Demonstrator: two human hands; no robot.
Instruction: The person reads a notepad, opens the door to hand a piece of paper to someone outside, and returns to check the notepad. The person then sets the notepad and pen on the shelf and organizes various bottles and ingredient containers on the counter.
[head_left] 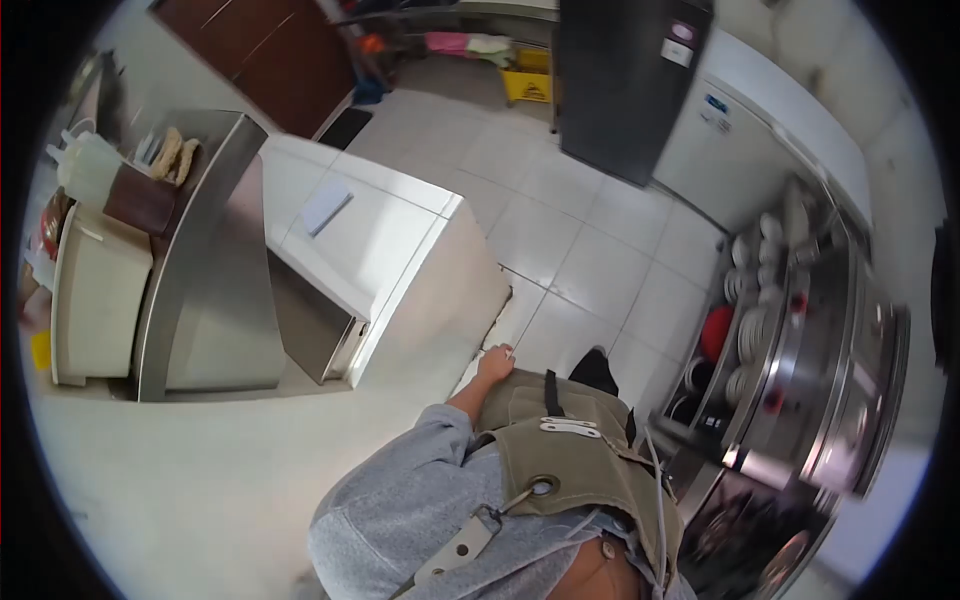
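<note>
My left hand [494, 364] hangs low beside the edge of the olive canvas apron [570, 465] that I wear over a grey sweatshirt [400, 490]. Its fingers look curled in, and whatever they may hold is too small or hidden to make out. Close by on the left stands the white tiled counter [410, 275] with a paper pad [326, 207] lying on top. My right hand does not show. A dark shoe [595, 370] is on the tiled floor just ahead of the apron.
On the right, a steel rack [790, 330] holds stacked white dishes [752, 335] and a red item [716, 332]. Ahead stand a dark refrigerator [630, 90] and a white chest freezer [725, 150]. A yellow bucket [527, 78] sits farther back; a steel shelf [195, 250] is at left.
</note>
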